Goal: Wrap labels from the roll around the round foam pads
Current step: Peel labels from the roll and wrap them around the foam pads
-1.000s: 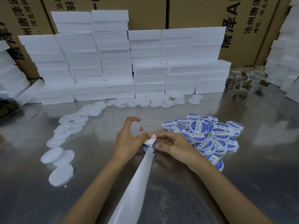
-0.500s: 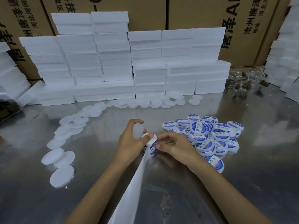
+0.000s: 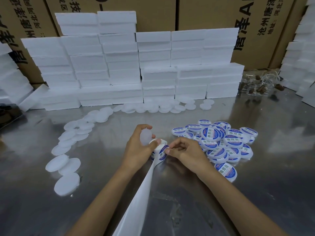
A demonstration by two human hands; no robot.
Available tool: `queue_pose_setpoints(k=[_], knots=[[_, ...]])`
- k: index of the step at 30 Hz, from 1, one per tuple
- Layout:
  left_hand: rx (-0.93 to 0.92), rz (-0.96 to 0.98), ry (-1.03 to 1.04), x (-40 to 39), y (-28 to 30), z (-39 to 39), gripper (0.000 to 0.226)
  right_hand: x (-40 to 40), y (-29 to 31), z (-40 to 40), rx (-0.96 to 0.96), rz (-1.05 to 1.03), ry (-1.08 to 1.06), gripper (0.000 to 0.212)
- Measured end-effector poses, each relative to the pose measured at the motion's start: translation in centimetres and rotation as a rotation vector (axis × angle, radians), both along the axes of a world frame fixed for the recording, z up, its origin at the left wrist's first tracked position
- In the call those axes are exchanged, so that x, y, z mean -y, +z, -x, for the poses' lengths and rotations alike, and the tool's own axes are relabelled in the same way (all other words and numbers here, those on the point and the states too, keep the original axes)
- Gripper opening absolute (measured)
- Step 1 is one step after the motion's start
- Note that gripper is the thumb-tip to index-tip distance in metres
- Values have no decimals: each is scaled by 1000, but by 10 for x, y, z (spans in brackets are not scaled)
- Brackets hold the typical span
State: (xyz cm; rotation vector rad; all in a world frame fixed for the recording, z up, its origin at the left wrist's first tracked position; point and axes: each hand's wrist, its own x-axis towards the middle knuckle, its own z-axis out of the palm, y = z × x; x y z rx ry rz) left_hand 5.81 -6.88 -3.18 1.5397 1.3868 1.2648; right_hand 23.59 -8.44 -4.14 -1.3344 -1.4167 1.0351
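My left hand grips a bare round white foam pad between curled fingers and palm, its thumb pressing the label roll below. A blue and white label shows on the roll's side. My right hand pinches the edge of that label with thumb and forefinger. A white backing strip runs from the roll down toward me. A pile of labelled pads lies right of my hands.
Bare white pads trail in a curve along the left and back of the metal table. Stacked white foam blocks and cardboard boxes stand behind. Clear bags with brown pieces lie at the back right.
My left hand has closed round the bare pad and lowered it toward the roll. A blue label is now turned into view, with my right fingertips on its edge.
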Motion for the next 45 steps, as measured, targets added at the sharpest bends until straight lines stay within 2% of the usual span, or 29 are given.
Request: queue_pose_setpoints(k=[4,9,14,16,18,20,25,28,33,45], knots=[[-9,-14,12,1,0,0,40,1,4,-3,59,16,-8,12],[-57,-41,22,1,0,0,40,8,23,-22,160,41,156,18],[-76,-20,18,0,0,1,37,16,44,-41,51,65,257,18],[-62,-6,5,1,0,1,34,19,49,-44,-55,64,259,16],[-36,-21,22,4,3,0,22,20,53,-42,-160,61,232,16],[97,-18,20,8,13,-3,15,20,54,-36,-227,43,214,18],[575,46,-194,19,46,-4,65,25,55,-11,-385,-35,223,19],[722,127,-330,30,53,-7,75,28,57,3,-431,-97,163,25],[687,200,-372,37,53,-17,78,30,59,16,-406,-145,55,23],[553,148,-389,40,48,-25,71,34,58,20,-347,-103,-54,27]])
